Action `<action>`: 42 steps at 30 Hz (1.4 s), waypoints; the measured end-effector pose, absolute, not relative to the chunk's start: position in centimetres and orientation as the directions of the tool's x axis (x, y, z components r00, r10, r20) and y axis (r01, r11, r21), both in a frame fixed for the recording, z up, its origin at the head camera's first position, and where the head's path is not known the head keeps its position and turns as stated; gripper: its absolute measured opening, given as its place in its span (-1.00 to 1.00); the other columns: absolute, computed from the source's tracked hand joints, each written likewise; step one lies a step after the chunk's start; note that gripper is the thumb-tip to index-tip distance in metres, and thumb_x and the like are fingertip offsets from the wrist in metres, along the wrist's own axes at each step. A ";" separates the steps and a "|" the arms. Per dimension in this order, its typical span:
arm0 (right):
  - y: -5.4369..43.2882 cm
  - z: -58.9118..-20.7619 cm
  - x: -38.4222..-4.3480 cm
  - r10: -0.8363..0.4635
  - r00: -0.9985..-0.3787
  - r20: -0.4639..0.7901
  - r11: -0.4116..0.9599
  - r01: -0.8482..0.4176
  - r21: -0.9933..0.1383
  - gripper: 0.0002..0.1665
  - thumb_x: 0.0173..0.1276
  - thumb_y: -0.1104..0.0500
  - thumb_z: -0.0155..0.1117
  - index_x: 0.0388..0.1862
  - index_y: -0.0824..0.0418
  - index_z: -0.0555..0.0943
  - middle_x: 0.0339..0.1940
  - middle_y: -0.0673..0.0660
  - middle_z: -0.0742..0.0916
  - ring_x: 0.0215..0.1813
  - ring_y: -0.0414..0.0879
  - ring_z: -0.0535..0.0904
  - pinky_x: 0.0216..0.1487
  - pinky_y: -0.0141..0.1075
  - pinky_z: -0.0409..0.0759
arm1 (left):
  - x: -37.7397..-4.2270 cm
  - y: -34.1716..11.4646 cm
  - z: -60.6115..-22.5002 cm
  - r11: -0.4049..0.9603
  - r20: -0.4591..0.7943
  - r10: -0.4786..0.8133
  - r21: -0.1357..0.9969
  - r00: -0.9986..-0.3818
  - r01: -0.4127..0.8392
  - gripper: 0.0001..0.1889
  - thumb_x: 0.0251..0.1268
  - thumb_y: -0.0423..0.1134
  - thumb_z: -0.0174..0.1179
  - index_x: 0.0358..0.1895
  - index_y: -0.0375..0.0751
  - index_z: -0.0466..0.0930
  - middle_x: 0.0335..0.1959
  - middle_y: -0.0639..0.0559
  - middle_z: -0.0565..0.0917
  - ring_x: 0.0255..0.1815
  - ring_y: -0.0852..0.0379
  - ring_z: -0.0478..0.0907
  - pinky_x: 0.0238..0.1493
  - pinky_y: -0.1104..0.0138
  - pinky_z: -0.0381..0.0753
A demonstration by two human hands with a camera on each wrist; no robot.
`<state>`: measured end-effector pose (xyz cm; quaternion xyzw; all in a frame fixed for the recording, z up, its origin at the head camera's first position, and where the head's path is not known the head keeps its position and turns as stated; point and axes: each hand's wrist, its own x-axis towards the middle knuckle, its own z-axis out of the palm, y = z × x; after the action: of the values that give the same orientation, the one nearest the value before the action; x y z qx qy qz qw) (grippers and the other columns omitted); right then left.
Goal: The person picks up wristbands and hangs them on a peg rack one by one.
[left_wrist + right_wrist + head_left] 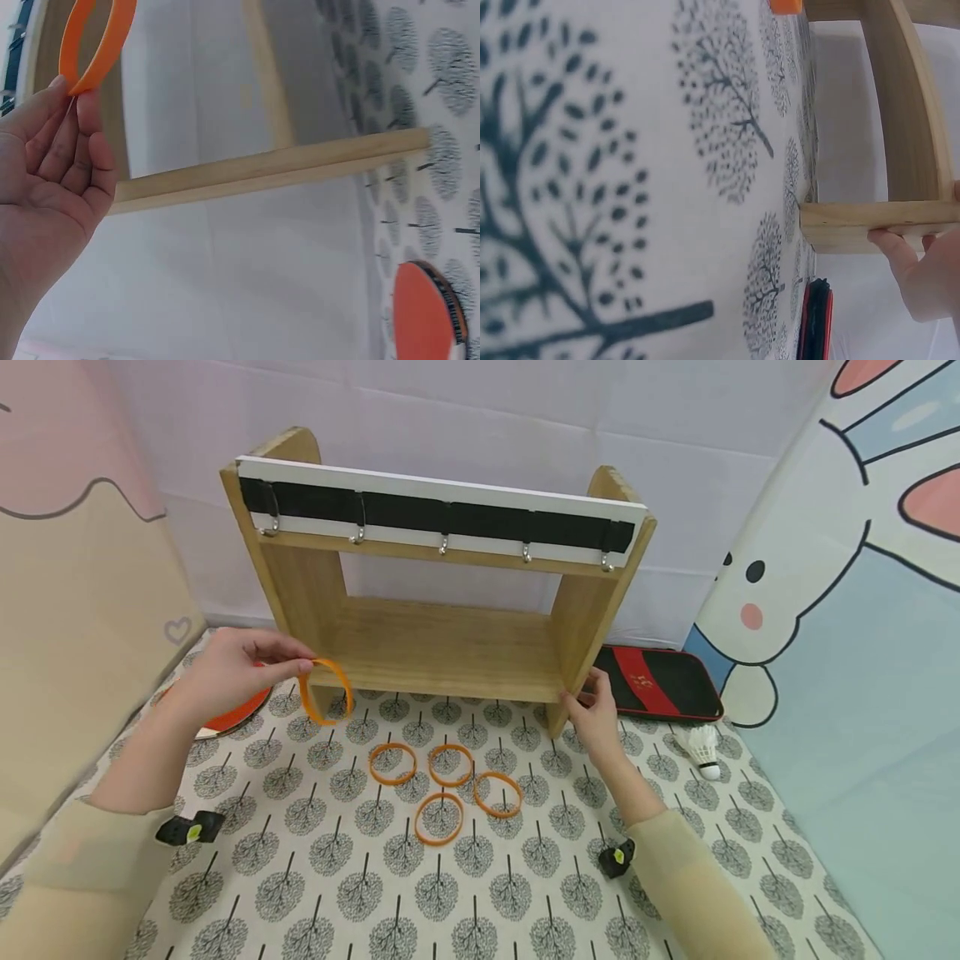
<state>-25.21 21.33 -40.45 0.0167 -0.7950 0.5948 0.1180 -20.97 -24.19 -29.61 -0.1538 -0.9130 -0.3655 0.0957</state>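
Orange ring [109, 52]: raised above the bench [525, 893] at the front left end of the rack [450, 643]; whether it touches the wood I cannot tell.
Left hand [236, 672]: fingers pinch that ring at its rim.
Right hand [597, 718]: fingers grasp the lower part of the rack's right side panel [585, 618].
Flat on mid-bench: four more rings in front of the rack, namely a left ring [392, 782], a middle ring [452, 784], a right ring [501, 815] just beside the middle one, and a front ring [437, 842] nearest the person.
Rack: wooden, toward the bench's back edge, shelf between two side panels.
Hooks [444, 545]: five in a row, jutting forward from the black strip [405, 512] above the shelf.
Back left corner: red paddle [238, 712], partly covered by the left arm in the head view.
Back right corner: black case [693, 681] with a red band, near the rack and the right hand.
Right edge: white shuttlecock [701, 747], just in front of the case.
Open room: bench top runs from the front ring toward the person; a wide strip also separates the right wrist from the shuttlecock.
Back edge: white hanging [480, 410] behind the rack.
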 end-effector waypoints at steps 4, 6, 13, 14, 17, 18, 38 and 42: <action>21.5 -40.7 -25.5 0.133 -0.970 0.205 0.322 -0.153 -0.934 -0.39 0.34 0.15 0.21 0.32 0.09 0.24 0.19 0.15 0.48 0.11 0.04 0.53 -0.19 -0.35 0.62 | -20.9 -24.3 -27.7 0.603 0.336 0.141 0.717 -0.931 0.350 -0.79 0.17 -0.14 0.32 -0.18 -0.13 0.70 -0.41 0.21 0.71 -0.36 0.34 0.59 -0.36 0.58 0.50; 21.4 -40.6 -25.6 0.137 -0.969 0.204 0.333 -0.149 -0.931 -0.38 0.34 0.11 0.23 0.31 0.09 0.24 0.19 0.15 0.48 0.11 0.04 0.54 -0.17 -0.32 0.63 | -20.9 -24.2 -26.9 0.538 0.357 0.109 0.763 -0.928 0.357 -0.79 0.17 -0.19 0.32 -0.17 -0.21 0.68 -0.43 0.25 0.70 -0.36 0.34 0.60 -0.35 0.60 0.53; 21.5 -40.6 -25.6 0.107 -0.975 0.193 0.404 -0.135 -0.905 -0.33 0.36 0.02 0.20 0.37 0.06 0.19 0.21 0.17 0.47 0.07 0.08 0.55 -0.09 -0.15 0.63 | -21.1 -23.8 -24.5 0.353 0.478 -0.009 0.824 -0.879 0.444 -0.81 0.14 -0.38 0.31 -0.17 -0.35 0.67 -0.44 0.22 0.70 -0.39 0.27 0.61 -0.30 0.61 0.56; 21.6 -40.6 -25.6 0.099 -0.977 0.189 0.421 -0.131 -0.897 -0.32 0.37 0.02 0.18 0.39 0.06 0.17 0.22 0.17 0.47 0.07 0.08 0.55 -0.09 -0.16 0.63 | -21.2 -23.8 -24.3 0.320 0.488 -0.033 0.832 -0.872 0.454 -0.80 0.13 -0.38 0.31 -0.16 -0.36 0.67 -0.42 0.20 0.71 -0.38 0.26 0.61 -0.28 0.61 0.55; 21.5 -40.2 -25.5 0.077 -0.981 0.177 0.458 -0.123 -0.881 -0.29 0.40 0.04 0.15 0.43 0.10 0.12 0.25 0.20 0.46 0.08 0.11 0.55 -0.12 -0.20 0.62 | -21.5 -23.5 -23.6 0.160 0.527 -0.111 0.846 -0.843 0.508 -0.77 0.10 -0.41 0.32 -0.16 -0.43 0.65 -0.40 0.12 0.73 -0.37 0.17 0.60 -0.22 0.58 0.56; 21.4 -39.7 -25.2 0.067 -0.982 0.175 0.463 -0.125 -0.877 -0.29 0.41 0.06 0.13 0.43 0.14 0.11 0.25 0.24 0.46 0.07 0.13 0.55 -0.14 -0.21 0.61 | -21.6 -23.4 -23.4 0.107 0.540 -0.137 0.842 -0.831 0.529 -0.77 0.09 -0.42 0.33 -0.16 -0.45 0.65 -0.40 0.09 0.73 -0.37 0.15 0.59 -0.20 0.57 0.55; 21.7 -40.3 -25.5 0.045 -0.983 0.177 0.492 -0.132 -0.860 -0.27 0.42 0.04 0.10 0.46 0.08 0.03 0.21 0.26 0.46 0.12 0.15 0.52 -0.03 0.04 0.59 | -24.2 -24.0 -24.0 -0.158 0.553 -0.329 0.767 -0.766 0.622 -0.73 -0.04 -0.46 0.40 -0.24 -0.56 0.63 -0.44 -0.09 0.72 -0.45 0.07 0.60 -0.30 0.44 0.60; 21.6 -40.2 -25.5 0.038 -0.985 0.167 0.494 -0.126 -0.860 -0.26 0.43 0.04 0.09 0.46 0.08 0.02 0.22 0.26 0.45 0.13 0.15 0.52 -0.04 0.02 0.59 | -24.1 -24.1 -24.8 -0.129 0.533 -0.325 0.793 -0.781 0.595 -0.74 -0.02 -0.46 0.39 -0.23 -0.52 0.64 -0.43 -0.05 0.72 -0.44 0.10 0.59 -0.29 0.48 0.60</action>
<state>-25.47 21.57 -40.17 0.0258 -0.8606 0.5021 0.0817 -24.09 -24.05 -24.78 -0.1157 -0.5826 -0.7424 0.3100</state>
